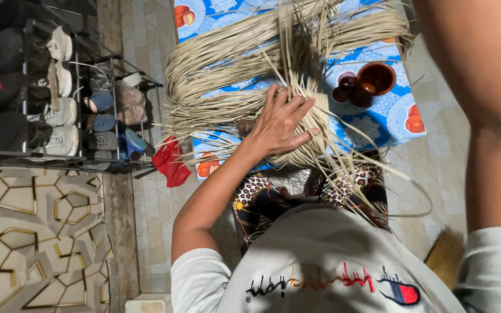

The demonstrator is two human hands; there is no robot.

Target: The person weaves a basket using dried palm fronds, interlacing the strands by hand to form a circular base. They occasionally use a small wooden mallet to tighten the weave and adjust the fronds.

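Pressing down with fingers spread flat, the left hand (pixel 279 124) pins a half-woven bundle of pale straw strips (pixel 297 75) against the lap, over a blue patterned mat (pixel 389 116) on the tiled floor, its grip released rather than clenched around anything. The right hand is out of view, only its raised arm (pixel 488 104) showing, so I cannot tell its grip. The loose strips fan out springily toward the brown bowl (pixel 376 77), so if the palm lifts they would likely spring apart and loosen the weave, or catch the bowl.
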